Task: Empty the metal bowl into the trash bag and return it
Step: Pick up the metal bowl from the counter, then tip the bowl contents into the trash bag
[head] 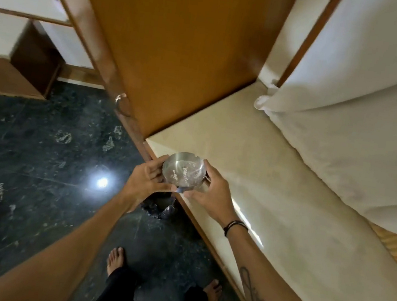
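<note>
A small round metal bowl (184, 171) with notches in its rim holds pale crumbs and ash-like bits. Both hands grip it at the corner of the cream ledge (254, 164). My left hand (146, 181) holds its left side and my right hand (211, 193) holds its right side and front. Directly below the bowl, on the dark floor, a dark trash bag (160, 209) shows its crumpled open top, mostly hidden by my left wrist.
A wooden wardrobe door (182, 44) with a metal handle (121, 102) stands behind the ledge. White curtains (363, 123) hang at right. The dark marble floor (35, 164) spreads left, with my bare feet below. A low wooden cabinet (11, 65) sits at far left.
</note>
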